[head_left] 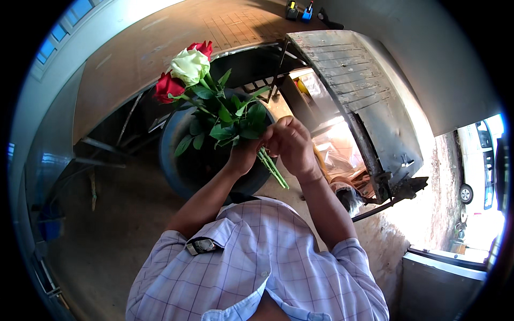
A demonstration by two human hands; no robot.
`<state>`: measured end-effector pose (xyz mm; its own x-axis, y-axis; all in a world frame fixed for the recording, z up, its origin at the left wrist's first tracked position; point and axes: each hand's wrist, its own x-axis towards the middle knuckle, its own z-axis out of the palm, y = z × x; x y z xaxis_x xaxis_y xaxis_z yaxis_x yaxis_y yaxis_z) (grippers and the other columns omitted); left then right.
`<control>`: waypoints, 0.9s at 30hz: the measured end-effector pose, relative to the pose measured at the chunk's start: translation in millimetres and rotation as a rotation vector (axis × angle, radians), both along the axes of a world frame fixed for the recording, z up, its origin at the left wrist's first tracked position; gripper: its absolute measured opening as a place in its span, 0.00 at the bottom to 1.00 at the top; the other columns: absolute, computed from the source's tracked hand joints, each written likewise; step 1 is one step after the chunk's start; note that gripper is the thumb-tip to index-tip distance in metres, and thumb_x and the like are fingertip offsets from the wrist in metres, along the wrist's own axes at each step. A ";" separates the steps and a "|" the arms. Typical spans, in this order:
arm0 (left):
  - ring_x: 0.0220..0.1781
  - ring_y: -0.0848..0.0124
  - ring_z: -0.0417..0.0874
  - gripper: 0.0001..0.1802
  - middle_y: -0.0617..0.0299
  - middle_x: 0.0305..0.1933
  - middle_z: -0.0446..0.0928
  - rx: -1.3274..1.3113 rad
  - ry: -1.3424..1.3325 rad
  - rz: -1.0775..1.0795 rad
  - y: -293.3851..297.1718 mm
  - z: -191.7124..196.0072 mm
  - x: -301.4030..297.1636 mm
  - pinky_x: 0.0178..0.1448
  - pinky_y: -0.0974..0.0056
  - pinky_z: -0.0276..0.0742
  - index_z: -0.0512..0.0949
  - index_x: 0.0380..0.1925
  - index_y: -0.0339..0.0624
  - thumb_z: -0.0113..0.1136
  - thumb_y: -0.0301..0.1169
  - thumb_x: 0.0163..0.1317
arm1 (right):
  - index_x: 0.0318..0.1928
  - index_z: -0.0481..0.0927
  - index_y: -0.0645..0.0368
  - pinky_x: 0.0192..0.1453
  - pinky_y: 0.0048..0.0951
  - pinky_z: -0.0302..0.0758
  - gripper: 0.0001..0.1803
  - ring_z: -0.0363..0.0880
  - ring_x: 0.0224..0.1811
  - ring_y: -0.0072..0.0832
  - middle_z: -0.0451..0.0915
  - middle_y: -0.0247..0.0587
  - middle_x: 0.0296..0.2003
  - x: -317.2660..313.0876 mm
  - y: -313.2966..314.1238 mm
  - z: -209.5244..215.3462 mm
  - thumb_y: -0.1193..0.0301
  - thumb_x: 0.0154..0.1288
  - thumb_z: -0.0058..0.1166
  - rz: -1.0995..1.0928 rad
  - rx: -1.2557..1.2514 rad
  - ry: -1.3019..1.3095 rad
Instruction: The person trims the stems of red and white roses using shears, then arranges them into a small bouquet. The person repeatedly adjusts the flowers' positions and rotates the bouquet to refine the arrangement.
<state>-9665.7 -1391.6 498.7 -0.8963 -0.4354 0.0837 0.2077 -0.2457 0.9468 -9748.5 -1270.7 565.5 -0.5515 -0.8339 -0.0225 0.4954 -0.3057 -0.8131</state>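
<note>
A small bunch of roses leans to the upper left, one pale white-green bloom between two red ones. Below the blooms are dark green leaves. My left hand is closed round the bunch, and the bare cut ends of the stems stick out below it toward me. My right hand meets the left at the stems, its fingers curled and pinched together. Whatever those fingers hold, if anything, is hidden or too small to make out.
A round dark tub stands beneath the bunch. Beyond it is a brown tabletop with two tape dispensers at its far edge. On the right are a worn slatted metal surface and clear plastic wrap below it.
</note>
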 end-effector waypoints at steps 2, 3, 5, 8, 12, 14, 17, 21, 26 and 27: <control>0.34 0.78 0.76 0.18 0.68 0.32 0.73 0.197 -0.043 -0.089 4.4 2.9 0.1 0.32 0.66 0.78 0.74 0.40 0.43 0.52 0.47 0.65 | 0.35 0.70 0.58 0.27 0.17 0.66 0.06 0.71 0.23 0.20 0.79 0.41 0.29 -5.5 -10.1 0.7 0.69 0.67 0.46 -0.030 -0.076 -0.086; 0.35 0.78 0.76 0.18 0.68 0.33 0.73 0.182 -0.045 -0.102 6.0 3.6 -0.8 0.31 0.66 0.78 0.74 0.41 0.43 0.52 0.47 0.65 | 0.35 0.70 0.58 0.27 0.17 0.66 0.06 0.72 0.24 0.21 0.79 0.41 0.29 -5.2 -14.2 0.8 0.69 0.67 0.46 -0.092 -0.083 -0.133; 0.35 0.78 0.76 0.19 0.67 0.32 0.73 0.142 -0.052 -0.068 6.0 2.7 -1.0 0.31 0.66 0.78 0.74 0.40 0.43 0.52 0.47 0.65 | 0.36 0.71 0.58 0.28 0.19 0.68 0.06 0.73 0.26 0.21 0.79 0.41 0.30 -0.2 -18.1 0.3 0.69 0.66 0.46 -0.033 -0.139 -0.171; 0.31 0.77 0.76 0.18 0.65 0.29 0.72 0.097 -0.048 0.037 -1.6 -4.5 -2.5 0.31 0.65 0.77 0.73 0.35 0.43 0.50 0.48 0.66 | 0.38 0.74 0.61 0.36 0.21 0.70 0.07 0.73 0.31 0.20 0.79 0.38 0.31 13.3 -8.6 -3.3 0.71 0.65 0.46 -0.023 -0.126 -0.057; 0.21 0.72 0.74 0.20 0.65 0.21 0.66 0.235 0.019 0.108 -15.1 -15.3 -3.8 0.29 0.62 0.75 0.67 0.24 0.43 0.45 0.46 0.68 | 0.38 0.75 0.64 0.43 0.21 0.68 0.08 0.73 0.33 0.20 0.78 0.37 0.31 26.6 18.7 -13.2 0.73 0.65 0.45 -0.078 0.016 0.249; 0.19 0.70 0.74 0.21 0.64 0.20 0.66 0.401 0.076 0.097 -17.1 -17.7 -4.7 0.28 0.62 0.75 0.66 0.22 0.43 0.44 0.46 0.68 | 0.38 0.75 0.64 0.43 0.22 0.69 0.08 0.74 0.34 0.21 0.77 0.38 0.30 29.1 26.7 -17.8 0.74 0.65 0.44 -0.152 -0.054 0.255; 0.15 0.69 0.71 0.22 0.63 0.17 0.64 0.355 -0.014 0.145 -17.6 -17.2 -8.2 0.26 0.60 0.75 0.64 0.20 0.44 0.45 0.46 0.68 | 0.39 0.75 0.65 0.43 0.25 0.69 0.10 0.74 0.32 0.25 0.75 0.39 0.23 29.5 32.7 -21.0 0.72 0.66 0.43 -0.247 -0.155 0.066; 0.12 0.71 0.67 0.23 0.66 0.13 0.60 0.232 -0.035 0.278 -24.7 -12.5 -13.6 0.21 0.61 0.71 0.61 0.16 0.47 0.49 0.48 0.65 | 0.44 0.73 0.66 0.32 0.21 0.68 0.14 0.70 0.22 0.23 0.74 0.39 0.18 35.4 44.8 -18.1 0.68 0.68 0.40 -0.173 0.096 0.046; 0.10 0.73 0.65 0.24 0.67 0.12 0.59 0.193 -0.009 0.387 -32.3 -8.7 -21.9 0.17 0.64 0.69 0.60 0.14 0.47 0.51 0.45 0.65 | 0.47 0.72 0.68 0.19 0.17 0.64 0.16 0.67 0.16 0.17 0.80 0.44 0.23 29.1 55.0 -13.6 0.67 0.70 0.39 0.224 0.546 0.027; 0.10 0.73 0.65 0.24 0.67 0.12 0.59 0.174 -0.005 0.352 -30.2 -8.7 -23.3 0.17 0.64 0.70 0.61 0.14 0.47 0.51 0.45 0.65 | 0.50 0.72 0.66 0.17 0.17 0.62 0.16 0.65 0.15 0.16 0.81 0.46 0.26 24.1 54.4 -12.2 0.67 0.70 0.38 0.325 0.578 0.062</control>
<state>-9688.9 -1421.8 490.1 -0.6897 -0.7237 -0.0225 0.3033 -0.3170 0.8986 -9724.4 -1216.3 553.3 -0.2887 -0.8212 -0.4923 0.4353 0.3454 -0.8314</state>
